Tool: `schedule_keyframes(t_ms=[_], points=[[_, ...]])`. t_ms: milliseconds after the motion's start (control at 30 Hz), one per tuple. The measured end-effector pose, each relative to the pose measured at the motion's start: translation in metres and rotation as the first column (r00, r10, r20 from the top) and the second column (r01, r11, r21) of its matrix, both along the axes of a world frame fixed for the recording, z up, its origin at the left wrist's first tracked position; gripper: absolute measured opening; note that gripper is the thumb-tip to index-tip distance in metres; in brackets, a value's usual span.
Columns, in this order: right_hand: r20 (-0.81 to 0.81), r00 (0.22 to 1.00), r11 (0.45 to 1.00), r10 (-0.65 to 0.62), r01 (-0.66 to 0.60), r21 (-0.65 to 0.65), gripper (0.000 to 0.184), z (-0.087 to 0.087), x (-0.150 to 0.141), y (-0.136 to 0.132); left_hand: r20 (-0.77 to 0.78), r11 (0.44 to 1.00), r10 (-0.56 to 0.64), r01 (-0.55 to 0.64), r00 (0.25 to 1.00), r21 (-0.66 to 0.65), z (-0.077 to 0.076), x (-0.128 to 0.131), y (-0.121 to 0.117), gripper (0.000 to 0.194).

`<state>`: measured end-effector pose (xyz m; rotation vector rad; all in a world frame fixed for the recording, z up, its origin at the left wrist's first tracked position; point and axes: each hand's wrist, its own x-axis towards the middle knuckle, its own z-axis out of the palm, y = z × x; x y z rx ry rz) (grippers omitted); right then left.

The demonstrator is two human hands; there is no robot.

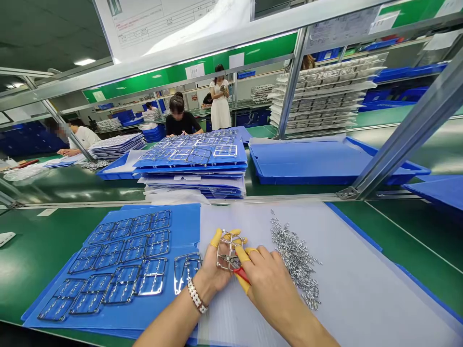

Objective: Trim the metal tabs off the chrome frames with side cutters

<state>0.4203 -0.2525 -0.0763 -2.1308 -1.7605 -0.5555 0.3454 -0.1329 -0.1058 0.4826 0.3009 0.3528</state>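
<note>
My left hand [212, 270], with yellow finger cots and a bracelet at the wrist, holds a shiny plastic sprue frame [218, 258] upright over the white sheet. My right hand [265, 272], also in yellow finger cots, is closed around red-handled nippers [241, 273]. Their jaws reach inside the frame, at its small parts; whether they grip one I cannot tell. Right of my hands lies a heap of small silvery twisted pieces [294, 255]. Rows of similar sprue frames [121, 284] rest on a blue sheet to the left, and one more frame [181, 272] lies beside my left forearm.
Beyond the bench's metal rail stand a tall stack of blue sheets bearing frames [191, 168] and a blue tray [307, 161]. A slanted metal post [408, 125] rises at the right. Piled white trays [325, 96] stand behind. Several other people are farther back.
</note>
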Motion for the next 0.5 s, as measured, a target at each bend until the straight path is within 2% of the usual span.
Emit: schedule_keyframes(t_ms=[267,400,500], points=[[0.017,1.000,1.000,-0.009,0.009,-0.025,0.030,0.0018,-0.0023,0.0089,-0.058,0.998,0.049,-0.047,0.997,0.031,-0.0022,-0.0037,0.0049,0.055],[0.047,0.998,0.997,-0.031,0.035,-0.067,0.024,0.0040,-0.0050,0.0087,-0.096,0.999,0.034,-0.031,0.995,0.038,0.0011,-0.0049,0.0041,0.055],[0.066,0.997,0.997,-0.028,0.033,-0.076,0.025,0.0066,-0.0047,0.0043,-0.103,0.999,0.027,-0.022,0.994,0.046,0.0014,-0.0042,0.0032,0.055]])
